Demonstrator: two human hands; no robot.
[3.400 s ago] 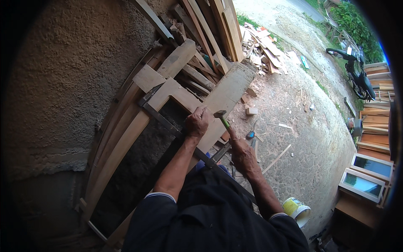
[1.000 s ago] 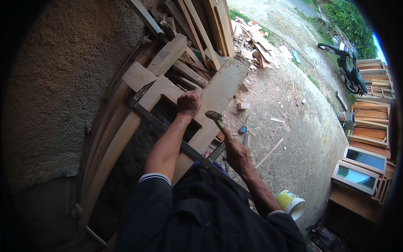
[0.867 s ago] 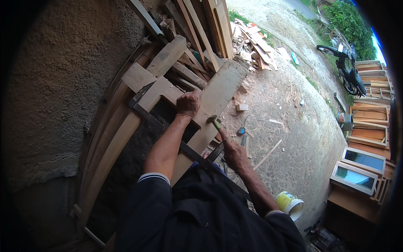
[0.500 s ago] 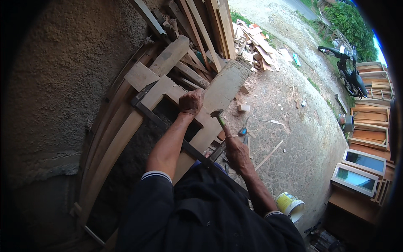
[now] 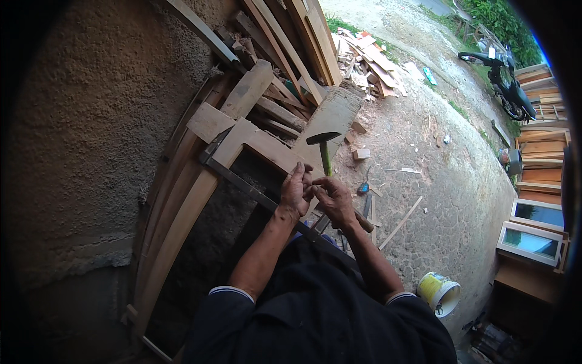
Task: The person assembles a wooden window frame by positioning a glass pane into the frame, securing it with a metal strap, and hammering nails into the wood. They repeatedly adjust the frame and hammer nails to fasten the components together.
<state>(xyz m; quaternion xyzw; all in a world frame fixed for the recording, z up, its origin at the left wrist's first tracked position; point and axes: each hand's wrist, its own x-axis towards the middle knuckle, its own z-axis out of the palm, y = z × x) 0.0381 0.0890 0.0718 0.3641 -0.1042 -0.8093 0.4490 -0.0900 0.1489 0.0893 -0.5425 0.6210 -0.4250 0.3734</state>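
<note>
My right hand (image 5: pixel 334 201) grips a hammer (image 5: pixel 325 151) by its green handle, black head pointing up and away from me. My left hand (image 5: pixel 296 193) is pressed against the right hand's fingers, its own fingers curled; whether it holds anything small is hidden. Both hands hover over the top rail of a curved wooden frame (image 5: pixel 182 212) that leans on a rough plastered wall (image 5: pixel 91 133). A long dark metal bar clamp (image 5: pixel 242 185) runs diagonally across the frame, under my left forearm.
Planks (image 5: pixel 303 42) lean on the wall beyond the frame, by a scrap-wood pile (image 5: pixel 371 56) on the dirt ground. A yellow-and-white bucket (image 5: pixel 439 292) stands at my right. Glazed window frames (image 5: pixel 533 233), stacked boards (image 5: pixel 541 155) and a motorbike (image 5: pixel 503 79) line the right side.
My left hand has left the frame's rail and come back to meet my right hand. The hammer has stopped striking and now stands head-up between the hands.
</note>
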